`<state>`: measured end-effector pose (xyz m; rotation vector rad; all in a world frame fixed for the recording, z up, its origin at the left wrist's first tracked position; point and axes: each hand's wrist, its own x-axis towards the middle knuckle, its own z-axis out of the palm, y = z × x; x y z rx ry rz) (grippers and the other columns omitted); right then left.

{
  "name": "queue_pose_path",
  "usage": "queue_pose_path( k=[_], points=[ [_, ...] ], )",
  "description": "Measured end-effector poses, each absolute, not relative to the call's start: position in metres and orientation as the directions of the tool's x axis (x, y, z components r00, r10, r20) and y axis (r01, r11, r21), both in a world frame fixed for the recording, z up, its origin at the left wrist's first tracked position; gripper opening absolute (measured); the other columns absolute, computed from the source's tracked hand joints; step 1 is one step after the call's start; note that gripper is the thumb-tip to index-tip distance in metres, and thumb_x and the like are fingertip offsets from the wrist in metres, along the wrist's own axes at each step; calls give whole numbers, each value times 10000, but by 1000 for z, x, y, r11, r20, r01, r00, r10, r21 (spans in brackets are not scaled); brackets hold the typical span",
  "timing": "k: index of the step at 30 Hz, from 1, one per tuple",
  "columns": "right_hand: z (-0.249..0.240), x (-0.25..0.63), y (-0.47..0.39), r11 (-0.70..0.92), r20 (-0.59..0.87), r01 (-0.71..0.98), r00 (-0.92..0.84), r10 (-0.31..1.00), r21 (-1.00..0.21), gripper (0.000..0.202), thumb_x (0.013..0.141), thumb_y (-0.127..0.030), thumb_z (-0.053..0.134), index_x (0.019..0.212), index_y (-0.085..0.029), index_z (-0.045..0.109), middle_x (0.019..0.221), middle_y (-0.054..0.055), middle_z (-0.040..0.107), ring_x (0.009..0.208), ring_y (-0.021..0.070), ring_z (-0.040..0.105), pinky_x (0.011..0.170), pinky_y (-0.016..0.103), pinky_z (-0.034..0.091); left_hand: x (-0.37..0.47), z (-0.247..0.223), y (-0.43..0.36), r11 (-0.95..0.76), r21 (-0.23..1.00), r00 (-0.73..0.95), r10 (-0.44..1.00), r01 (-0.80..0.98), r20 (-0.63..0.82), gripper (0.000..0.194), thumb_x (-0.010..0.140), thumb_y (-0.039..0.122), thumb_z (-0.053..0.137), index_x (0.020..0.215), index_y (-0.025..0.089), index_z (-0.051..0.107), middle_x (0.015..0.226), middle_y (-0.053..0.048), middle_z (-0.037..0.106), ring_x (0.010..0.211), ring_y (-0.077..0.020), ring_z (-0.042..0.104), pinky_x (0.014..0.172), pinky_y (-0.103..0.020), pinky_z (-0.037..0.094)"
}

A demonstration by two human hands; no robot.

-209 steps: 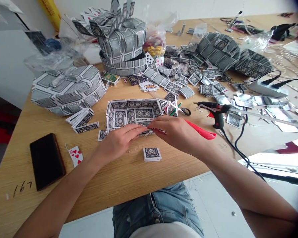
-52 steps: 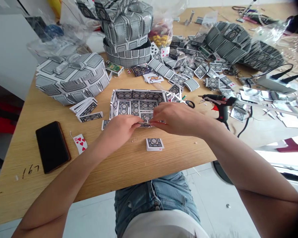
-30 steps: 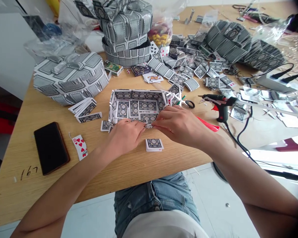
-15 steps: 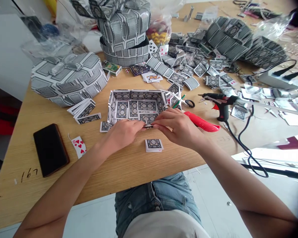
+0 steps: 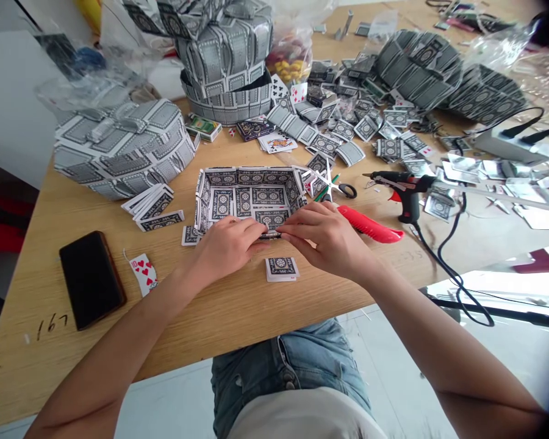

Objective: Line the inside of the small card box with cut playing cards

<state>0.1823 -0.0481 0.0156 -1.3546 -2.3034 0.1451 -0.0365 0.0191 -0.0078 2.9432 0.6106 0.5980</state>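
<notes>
An open box made of playing cards (image 5: 243, 201) lies on the wooden table in front of me, its patterned card backs showing on the floor and walls. My left hand (image 5: 231, 244) pinches the box's near wall from the left. From the right, my right hand (image 5: 322, 235) grips the same wall, its fingertips close to those of the left. The fingers cover much of this near edge. Just below the hands is a small stack of cards (image 5: 281, 269). Another card (image 5: 190, 235) sticks out at the box's near left corner.
Scissors (image 5: 346, 191), a red tool (image 5: 370, 224) and a black glue gun (image 5: 409, 204) are on the right. At left are a phone (image 5: 92, 279), fanned cards (image 5: 149, 204) and a lidded card basket (image 5: 123, 146). Loose cards and more card baskets fill the back.
The whole view has shifted slightly. Both hands remain on the near wall, with the fingers of my left hand slightly more bent.
</notes>
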Motion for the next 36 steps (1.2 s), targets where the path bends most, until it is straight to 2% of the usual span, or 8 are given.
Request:
queue_pose_path(
  k=[4,9,14,21,29,32,34,36],
  points=[
    [15,182,-50,510,341,813,-412,845,-282,242,952,-256,506,995,-197,737,919,58,719,845,208,563,740,367,369,-37,-4,18,-912,110,826,406,396,391,228,935,320,550,1058,135,603,1030,-77,698,859,-190,661,775,-315,469],
    [14,182,-49,529,338,806,-436,834,-266,243,956,-258,498,982,-201,732,919,53,721,843,206,564,745,366,364,-34,-3,14,-892,136,811,450,432,374,158,938,293,546,926,165,637,873,-34,708,797,-183,658,747,-315,460],
    [12,181,-47,527,352,795,-421,836,-300,234,954,-261,503,952,-186,724,905,51,713,837,196,560,748,351,362,-31,-6,14,-852,206,792,523,481,315,184,936,304,549,887,157,650,838,-34,718,768,-183,676,685,-299,457],
    [9,181,-50,510,364,806,-397,843,-302,228,955,-272,511,966,-209,730,936,52,719,879,209,565,761,368,363,-32,-9,15,-888,145,820,458,436,343,249,958,314,504,843,152,655,797,-32,725,711,-185,676,670,-305,458],
    [4,183,-48,471,347,786,-346,872,-400,219,942,-272,534,1000,-207,735,975,73,708,884,218,570,776,384,414,-32,-12,20,-855,204,798,518,476,310,259,933,353,549,786,172,663,721,-9,721,666,-176,680,595,-279,444],
    [4,186,-47,485,343,764,-360,867,-425,211,933,-279,556,1039,-229,732,991,75,706,907,224,575,801,399,441,-32,-9,22,-840,256,801,537,479,265,221,920,359,571,859,176,678,815,-20,746,742,-185,702,640,-286,478],
    [5,190,-46,497,337,739,-374,864,-455,228,919,-289,585,1102,-246,715,1011,75,700,925,224,577,826,403,459,-33,-7,21,-830,287,800,546,478,247,222,921,356,571,996,173,673,953,-41,753,828,-191,710,700,-297,502],
    [7,195,-46,498,336,728,-374,864,-471,258,909,-283,602,1148,-255,696,1024,74,694,943,223,575,851,406,467,-33,-6,20,-828,287,798,550,482,246,308,915,372,577,1140,168,627,1076,-63,733,906,-201,703,761,-313,512]
  ],
)
